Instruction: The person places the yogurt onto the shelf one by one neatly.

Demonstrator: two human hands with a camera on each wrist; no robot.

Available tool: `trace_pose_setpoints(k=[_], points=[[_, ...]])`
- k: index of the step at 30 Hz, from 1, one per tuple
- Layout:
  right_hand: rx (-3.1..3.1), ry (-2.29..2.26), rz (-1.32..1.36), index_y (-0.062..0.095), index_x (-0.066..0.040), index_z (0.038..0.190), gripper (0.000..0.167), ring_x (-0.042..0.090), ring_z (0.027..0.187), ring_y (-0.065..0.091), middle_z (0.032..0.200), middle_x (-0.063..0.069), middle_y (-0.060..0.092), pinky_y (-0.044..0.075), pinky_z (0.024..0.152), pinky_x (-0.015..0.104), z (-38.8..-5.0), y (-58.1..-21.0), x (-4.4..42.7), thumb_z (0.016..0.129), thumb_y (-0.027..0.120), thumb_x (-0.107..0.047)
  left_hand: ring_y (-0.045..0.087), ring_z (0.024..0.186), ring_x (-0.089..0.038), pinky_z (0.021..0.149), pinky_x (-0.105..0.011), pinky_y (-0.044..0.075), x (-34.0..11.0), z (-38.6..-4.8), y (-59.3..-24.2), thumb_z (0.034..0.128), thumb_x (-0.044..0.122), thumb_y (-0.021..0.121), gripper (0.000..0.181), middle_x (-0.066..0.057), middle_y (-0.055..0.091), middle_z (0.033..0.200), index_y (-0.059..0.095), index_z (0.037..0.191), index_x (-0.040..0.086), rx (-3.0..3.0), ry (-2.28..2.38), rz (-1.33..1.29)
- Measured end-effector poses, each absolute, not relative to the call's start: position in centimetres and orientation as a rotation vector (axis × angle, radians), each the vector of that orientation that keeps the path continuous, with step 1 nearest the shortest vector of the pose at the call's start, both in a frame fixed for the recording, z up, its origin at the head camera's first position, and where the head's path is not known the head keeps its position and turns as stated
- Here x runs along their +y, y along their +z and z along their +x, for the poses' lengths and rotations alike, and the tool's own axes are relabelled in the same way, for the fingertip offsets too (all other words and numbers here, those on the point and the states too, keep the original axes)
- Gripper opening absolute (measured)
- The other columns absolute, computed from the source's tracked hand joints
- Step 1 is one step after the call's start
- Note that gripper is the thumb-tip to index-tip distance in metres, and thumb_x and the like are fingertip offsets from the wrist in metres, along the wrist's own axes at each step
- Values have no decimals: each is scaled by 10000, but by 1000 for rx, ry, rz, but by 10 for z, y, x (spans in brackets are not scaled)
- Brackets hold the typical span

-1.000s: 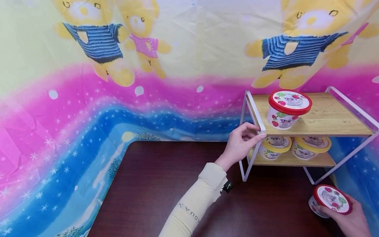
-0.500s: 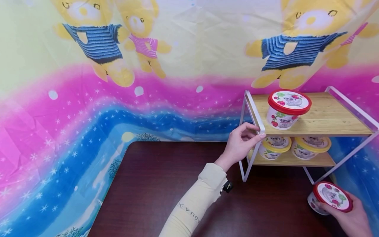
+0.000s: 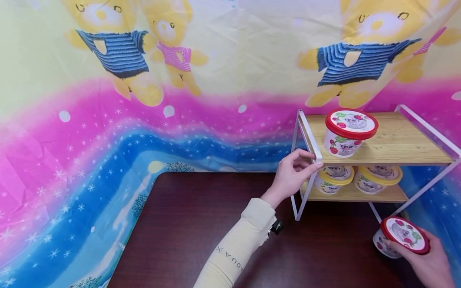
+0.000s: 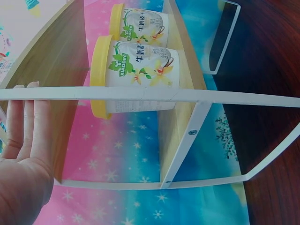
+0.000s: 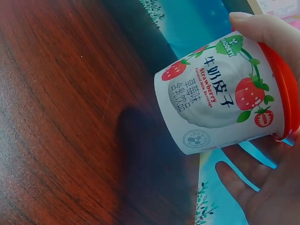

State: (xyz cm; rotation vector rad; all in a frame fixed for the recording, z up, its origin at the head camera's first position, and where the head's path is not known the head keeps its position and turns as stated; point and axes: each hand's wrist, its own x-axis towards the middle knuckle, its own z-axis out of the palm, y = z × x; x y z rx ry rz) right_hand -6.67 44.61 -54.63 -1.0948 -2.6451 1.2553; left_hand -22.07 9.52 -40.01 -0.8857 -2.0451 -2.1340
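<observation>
At the right, my right hand [image 3: 426, 256] grips a white cup of strawberry milk drink with a red lid [image 3: 405, 235], thumb on one side and fingers on the other. The right wrist view has this cup's printed wall [image 5: 220, 93] tilted above the tabletop. My left hand [image 3: 291, 176] holds the white metal frame of a two-tier shelf [image 3: 414, 136] at its upper left corner; fingers [image 4: 28, 126] reach behind the bar in the left wrist view. A second red-lidded cup [image 3: 349, 132] stands on the upper board's left side. Two yellow-lidded cups [image 3: 334, 179] [image 3: 378, 179] sit on the lower board.
A dark brown wooden table [image 3: 201, 224] bears the shelf. Behind hangs a cloth backdrop [image 3: 216, 120] with bears and snowflakes, close to the shelf's back. The white side frames [image 3: 428, 188] slope down to the table at both ends.
My right hand has lifted slightly with the red-lidded cup, moving it a little towards the shelf. My left hand and the shelf have kept their places.
</observation>
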Motion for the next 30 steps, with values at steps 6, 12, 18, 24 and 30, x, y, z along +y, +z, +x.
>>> trace_pose_setpoints(k=[6,12,18,24,30], points=[[-2639,1248,-1087,-24,111,1553,1129,588,1342,201,1525,420,131,275,1065,719,-67,-539,443,929,716,-470,656,779,-44,685,-268,573,95,-220,-399,955,165,745,199,70,689,892,661,1130,120,-2042,-2142,-884],[-2619,1216,-1040,3,108,1557,1102,586,1338,219,1526,418,154,277,1065,717,-68,-536,443,929,729,-433,657,768,-52,680,-268,573,95,-220,-399,956,163,745,198,68,687,882,660,1129,116,-2039,-2149,-885],[-2617,1180,-993,18,107,1558,1079,585,1321,242,1512,420,178,299,1048,721,-70,-532,441,929,730,-404,658,769,-51,685,-268,575,95,-220,-400,955,161,746,201,66,687,887,658,1130,116,-2042,-2149,-882],[-2578,1190,-955,36,84,1569,1044,574,1333,242,1524,403,185,298,1057,715,-73,-523,437,936,729,-373,658,784,-42,700,-269,578,95,-220,-399,956,164,744,204,68,688,904,654,1133,116,-2042,-2142,-890],[-2565,1151,-898,62,75,1570,1017,576,1335,244,1521,399,199,281,1068,715,-75,-515,432,937,735,-351,660,780,-45,703,-270,580,95,-220,-399,956,158,743,203,64,689,903,653,1134,116,-2039,-2151,-890]])
